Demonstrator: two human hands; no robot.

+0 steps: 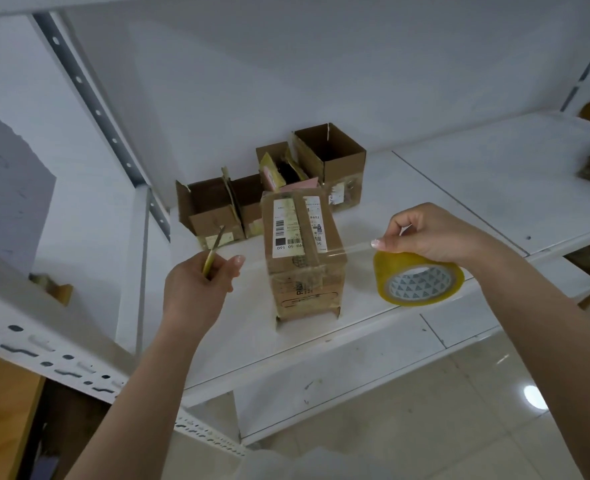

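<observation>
So you were mid-tape on the small sealed cardboard box (304,258). It stood upright near the front of the white shelf (459,188), roughly dead centre of the view. Your right hand (428,237), out at 3 o'clock from the box, was curled over the tape roll (418,277). A clear strip (355,252) ran taut from the roll to the box's upper right edge. Your left hand (196,289), at 9 o'clock, was clamped on a pair of scissors (214,251) with the blades pointing up toward 12. I couldn't tell whether the blades were parted.

Handling-wise, the box looked light and fairly stiff, but glossy with old tape, so probably slick. Nothing was pinning it down, so I'd guess a hard tug toward 3 o'clock would have slid or tipped it. The strip was the fussy bit: thin, floppy and keen to stick to itself if it went slack. The best grip was probably the one you had, over the roll's rim, with the cut made close to the roll. A few open boxes (328,157) sat behind at 12 o'clock.
</observation>
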